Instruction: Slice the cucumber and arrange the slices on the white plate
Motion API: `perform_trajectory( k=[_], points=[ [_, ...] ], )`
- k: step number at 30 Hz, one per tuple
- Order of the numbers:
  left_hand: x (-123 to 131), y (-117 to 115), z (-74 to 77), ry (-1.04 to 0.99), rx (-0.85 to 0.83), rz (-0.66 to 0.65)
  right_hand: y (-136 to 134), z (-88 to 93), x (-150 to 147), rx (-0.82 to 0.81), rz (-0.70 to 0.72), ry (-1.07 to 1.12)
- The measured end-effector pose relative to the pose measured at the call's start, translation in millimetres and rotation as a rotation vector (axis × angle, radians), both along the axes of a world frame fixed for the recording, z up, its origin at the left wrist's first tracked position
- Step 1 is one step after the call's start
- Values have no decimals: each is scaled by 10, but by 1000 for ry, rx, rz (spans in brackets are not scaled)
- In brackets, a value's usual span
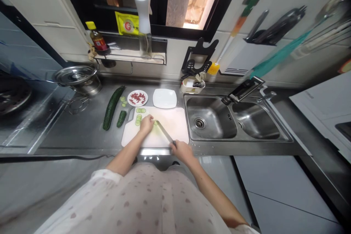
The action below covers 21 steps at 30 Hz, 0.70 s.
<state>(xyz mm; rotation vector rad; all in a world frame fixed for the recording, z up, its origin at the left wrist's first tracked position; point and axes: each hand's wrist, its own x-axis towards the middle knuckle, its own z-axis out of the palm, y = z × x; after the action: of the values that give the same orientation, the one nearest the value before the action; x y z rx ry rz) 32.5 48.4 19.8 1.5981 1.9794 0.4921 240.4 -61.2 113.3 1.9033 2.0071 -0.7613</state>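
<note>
On a white cutting board [175,128], my right hand [182,151] grips the dark handle of a kitchen knife [165,132]. Its blade slants up and left, with the tip at a small pale-green cucumber slice [155,122]. Just left of that slice is my left hand [147,124], its fingers curled together; whatever they pinch, if anything, is hidden. Several cucumber slices [138,118] lie on the board's left side, partly overlapping. Left of the board are a short cucumber piece [121,119] and a long whole cucumber [112,109], with more slices [123,101] beside them on the counter.
Behind the board stand a plate of chopped red bits [137,98] and a white square plate [165,98]. A double sink [211,117] with a faucet [244,89] is to the right. A lidded steel pot [79,78] stands back left, near a wire rack [78,105].
</note>
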Motion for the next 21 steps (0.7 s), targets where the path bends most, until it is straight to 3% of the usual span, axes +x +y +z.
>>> perform_trajectory(
  k=[8,21],
  points=[
    [-4,36,-13,4,-31,17,-11,-29,6,1,10,-7],
    [-9,80,-31,-5,-68,51,27,146,-18,-71,68,-92]
  ],
)
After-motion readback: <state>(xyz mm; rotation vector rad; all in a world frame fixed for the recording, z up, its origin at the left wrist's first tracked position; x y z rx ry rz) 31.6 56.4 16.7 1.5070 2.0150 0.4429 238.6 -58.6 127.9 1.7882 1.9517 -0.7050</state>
